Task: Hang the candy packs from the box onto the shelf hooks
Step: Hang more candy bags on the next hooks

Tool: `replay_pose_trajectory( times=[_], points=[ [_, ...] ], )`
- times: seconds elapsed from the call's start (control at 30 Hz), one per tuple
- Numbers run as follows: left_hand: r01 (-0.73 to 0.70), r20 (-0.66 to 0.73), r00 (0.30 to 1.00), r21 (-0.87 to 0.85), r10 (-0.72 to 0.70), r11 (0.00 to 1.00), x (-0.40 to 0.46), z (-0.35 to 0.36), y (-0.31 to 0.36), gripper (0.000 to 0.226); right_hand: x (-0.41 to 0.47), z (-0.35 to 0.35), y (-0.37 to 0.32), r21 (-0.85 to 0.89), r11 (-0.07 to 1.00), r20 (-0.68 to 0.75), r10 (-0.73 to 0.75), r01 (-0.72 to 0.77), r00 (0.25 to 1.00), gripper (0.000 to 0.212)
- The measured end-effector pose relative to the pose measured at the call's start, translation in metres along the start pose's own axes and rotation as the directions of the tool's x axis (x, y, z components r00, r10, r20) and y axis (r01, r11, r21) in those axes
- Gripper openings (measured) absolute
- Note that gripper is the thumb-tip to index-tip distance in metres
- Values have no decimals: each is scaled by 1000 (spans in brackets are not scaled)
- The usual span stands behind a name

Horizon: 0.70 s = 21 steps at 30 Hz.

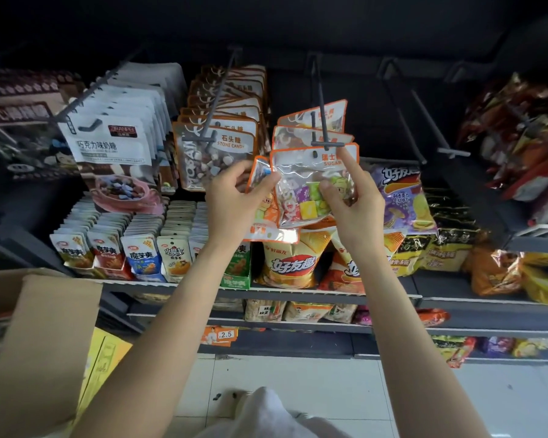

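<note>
A clear candy pack (307, 191) with an orange border and coloured cubes hangs at the tip of a dark shelf hook (322, 128), its hole on the hook's end. My right hand (350, 197) pinches its lower right side, with the index finger raised along the pack's top edge by the hook's crossbar. My left hand (234, 197) grips more orange-bordered packs (268, 229), held upside down just left of and below the hanging one. Two like packs (310, 134) hang further back on the same hook. The cardboard box (35, 327) shows at lower left.
Stone candy packs (222, 147) fill the hook to the left, white chocolate candy packs (121, 143) the one beyond. Bare hooks (437, 134) stick out to the right. Chip bags (399, 197) and snack boxes (140, 251) line the shelf below.
</note>
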State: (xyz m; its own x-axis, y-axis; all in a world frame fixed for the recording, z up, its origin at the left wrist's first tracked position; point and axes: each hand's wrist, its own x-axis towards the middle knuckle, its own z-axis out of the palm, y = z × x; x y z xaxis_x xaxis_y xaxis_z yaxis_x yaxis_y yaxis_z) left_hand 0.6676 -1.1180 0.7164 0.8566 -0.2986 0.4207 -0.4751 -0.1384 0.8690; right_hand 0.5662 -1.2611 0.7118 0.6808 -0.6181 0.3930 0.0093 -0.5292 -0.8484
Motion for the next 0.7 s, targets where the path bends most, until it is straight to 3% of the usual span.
replay_pose_trajectory(
  times=[0.13,0.3,0.5,0.6,0.7],
  points=[
    [-14,-19,1000,73,15,997,0,-2,1,10,17,7,4,-16,999,-20,27,-27,999,52],
    [-87,-43,994,254,101,963,-9,-19,-12,35,62,24,17,-136,991,-99,-12,-2,995,53],
    [13,-56,998,76,-9,997,-20,-35,-1,7,79,36,35,-338,941,-91,-54,20,994,55],
    [78,-22,997,-44,-79,996,-23,-35,1,4,45,27,32,-181,983,-105,-57,37,993,40],
    [196,7,980,-195,-198,961,-28,-31,4,10,-4,9,15,31,999,101,36,-39,994,31]
  ],
)
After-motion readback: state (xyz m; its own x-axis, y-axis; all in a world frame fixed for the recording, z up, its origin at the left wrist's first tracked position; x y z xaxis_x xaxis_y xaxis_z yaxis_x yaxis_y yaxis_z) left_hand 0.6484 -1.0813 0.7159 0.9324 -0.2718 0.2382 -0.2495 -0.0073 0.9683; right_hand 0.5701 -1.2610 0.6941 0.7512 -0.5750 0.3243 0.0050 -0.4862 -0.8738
